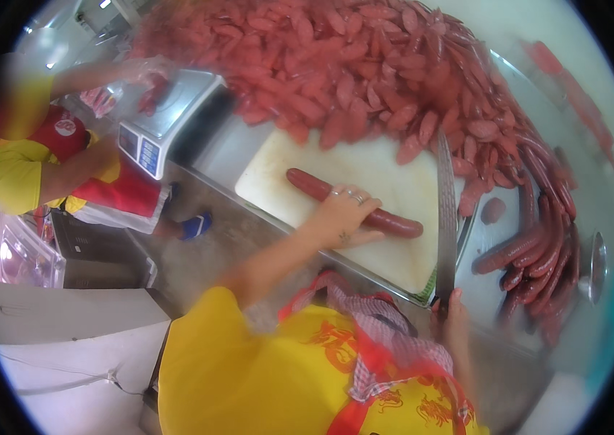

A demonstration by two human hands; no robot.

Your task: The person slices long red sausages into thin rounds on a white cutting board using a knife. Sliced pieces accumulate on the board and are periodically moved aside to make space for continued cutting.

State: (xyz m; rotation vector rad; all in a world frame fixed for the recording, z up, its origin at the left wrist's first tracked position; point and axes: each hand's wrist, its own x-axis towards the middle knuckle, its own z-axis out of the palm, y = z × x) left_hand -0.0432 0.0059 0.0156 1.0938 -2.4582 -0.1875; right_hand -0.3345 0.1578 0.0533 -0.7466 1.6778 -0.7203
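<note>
A whole reddish-brown sausage [394,224] lies at a slant across the white cutting board [270,181]. My left hand [349,215], with rings on its fingers, is wrapped over the sausage's middle and holds it against the board. At the board's right edge, my right hand [455,319] grips the handle of a long knife [446,210]. The blade points away from me, beside the board and apart from the sausage. Beyond the board spreads a large heap of sliced sausage [350,80]. Several whole sausages [539,257] are piled to the right.
A digital scale [176,101] stands at the far left of the metal table [223,156]. Beside it a co-worker in yellow and red [68,145] handles some slices. A round metal dish [596,268] sits at the right. A white cabinet [82,348] is at lower left.
</note>
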